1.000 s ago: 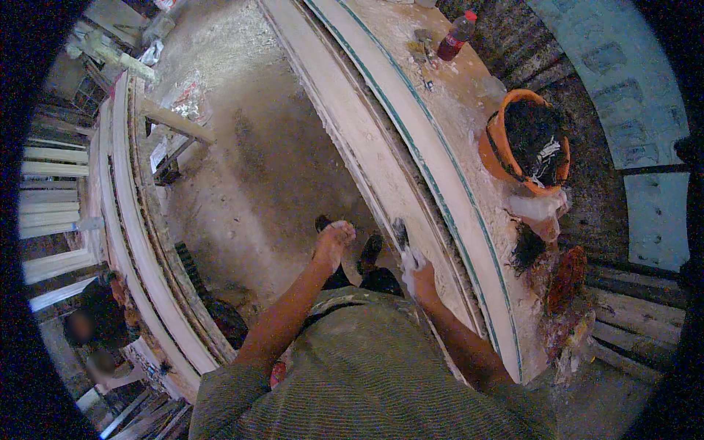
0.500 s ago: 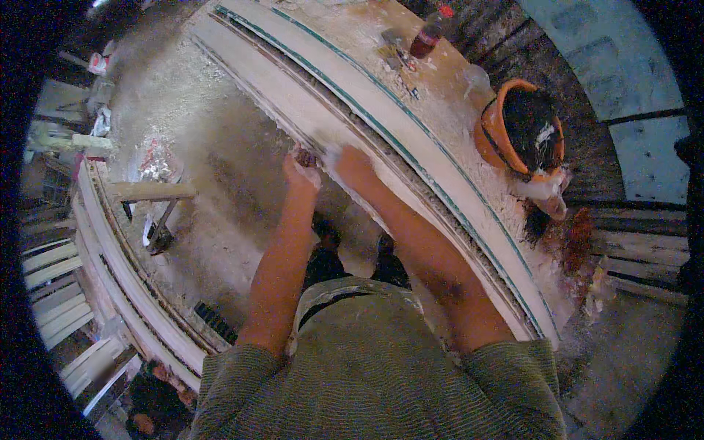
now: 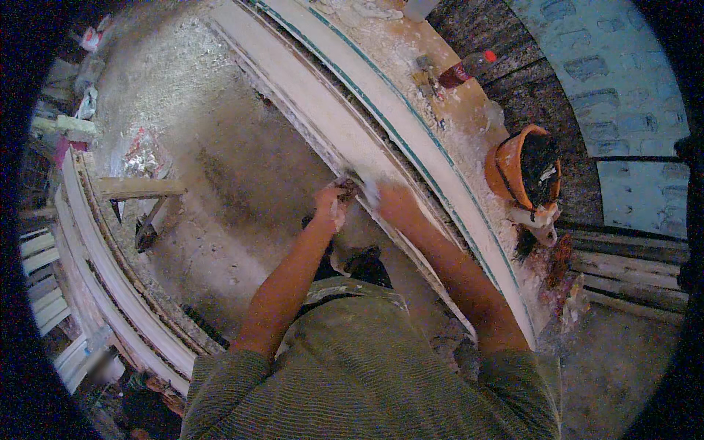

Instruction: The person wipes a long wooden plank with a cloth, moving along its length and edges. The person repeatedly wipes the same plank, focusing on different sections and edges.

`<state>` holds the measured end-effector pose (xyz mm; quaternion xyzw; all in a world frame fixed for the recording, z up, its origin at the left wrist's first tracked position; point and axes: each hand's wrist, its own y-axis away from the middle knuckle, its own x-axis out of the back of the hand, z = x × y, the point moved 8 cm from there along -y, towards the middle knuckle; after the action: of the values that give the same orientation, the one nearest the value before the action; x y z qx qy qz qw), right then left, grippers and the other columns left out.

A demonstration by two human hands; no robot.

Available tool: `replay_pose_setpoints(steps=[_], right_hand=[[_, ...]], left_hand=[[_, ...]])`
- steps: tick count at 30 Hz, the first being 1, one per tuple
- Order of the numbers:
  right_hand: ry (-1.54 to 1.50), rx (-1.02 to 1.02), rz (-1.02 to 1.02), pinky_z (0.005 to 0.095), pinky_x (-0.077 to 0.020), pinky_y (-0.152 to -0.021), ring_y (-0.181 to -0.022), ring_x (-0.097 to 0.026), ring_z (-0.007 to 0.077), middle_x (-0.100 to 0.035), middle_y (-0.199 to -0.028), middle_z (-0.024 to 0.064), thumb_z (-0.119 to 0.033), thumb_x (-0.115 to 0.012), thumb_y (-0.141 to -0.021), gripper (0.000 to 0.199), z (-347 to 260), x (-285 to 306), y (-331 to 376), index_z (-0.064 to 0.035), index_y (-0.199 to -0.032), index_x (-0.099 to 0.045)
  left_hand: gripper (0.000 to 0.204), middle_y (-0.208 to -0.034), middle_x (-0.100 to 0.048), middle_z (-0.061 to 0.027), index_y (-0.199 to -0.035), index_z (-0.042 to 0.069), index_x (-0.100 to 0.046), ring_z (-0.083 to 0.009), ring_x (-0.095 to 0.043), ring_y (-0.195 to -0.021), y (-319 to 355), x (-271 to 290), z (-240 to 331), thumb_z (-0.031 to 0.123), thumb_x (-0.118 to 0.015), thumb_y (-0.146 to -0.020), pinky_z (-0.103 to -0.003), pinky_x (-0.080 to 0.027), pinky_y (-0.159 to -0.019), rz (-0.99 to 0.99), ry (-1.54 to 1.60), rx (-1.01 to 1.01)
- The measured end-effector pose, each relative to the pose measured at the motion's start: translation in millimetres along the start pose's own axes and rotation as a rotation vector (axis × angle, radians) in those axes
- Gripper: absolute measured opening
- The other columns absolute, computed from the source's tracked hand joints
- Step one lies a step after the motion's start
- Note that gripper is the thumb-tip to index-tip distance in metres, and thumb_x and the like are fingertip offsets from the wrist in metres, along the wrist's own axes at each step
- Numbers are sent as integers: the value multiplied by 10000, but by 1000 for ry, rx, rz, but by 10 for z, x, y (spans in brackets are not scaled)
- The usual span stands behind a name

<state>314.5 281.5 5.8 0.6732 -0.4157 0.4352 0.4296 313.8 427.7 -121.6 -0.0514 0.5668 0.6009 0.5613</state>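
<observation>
The long pale strip (image 3: 315, 103) runs beneath the right hand (image 3: 394, 204), its near edge just beside the curled left hand (image 3: 331, 205) (what either hand grips, if anything, I cannot tell).

Orange bkt (image 3: 504, 173) stands nr red-capped btl (image 3: 456, 75).

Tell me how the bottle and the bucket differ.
The bucket is much wider than the bottle. The bucket is open at the top; the bottle wears a red cap. The bucket is orange, the bottle dark red low down. Both sit right of the green-edged strip.
</observation>
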Motion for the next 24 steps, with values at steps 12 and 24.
replay_pose_setpoints(steps=[12, 24], right_hand=[[-279, -185, -71, 511, -516, -946, -1100, -653, 426, -687, -1162, 275, -318, -627, -943, 422, 550, -277, 795, -7, -1224, -671], [-194, -387, -341, 520, -551, -872, -995, -676, 444, -675, -1186, 247, -226, -743, -850, 514, 791, -388, 1842, -46, -1310, -603]], left_hand=[[269, -966, -718, -67, -1102, -19, -683, -203, -696, -876, -111, -24, 13, 176, -761, -934, -356, -602, -874, 61, -154, -77], [158, -989, -693, -49, -1087, 93, -678, -189, -674, -937, -153, 310, 297, 120, -731, -941, -382, -579, -920, 26, 171, -163]])
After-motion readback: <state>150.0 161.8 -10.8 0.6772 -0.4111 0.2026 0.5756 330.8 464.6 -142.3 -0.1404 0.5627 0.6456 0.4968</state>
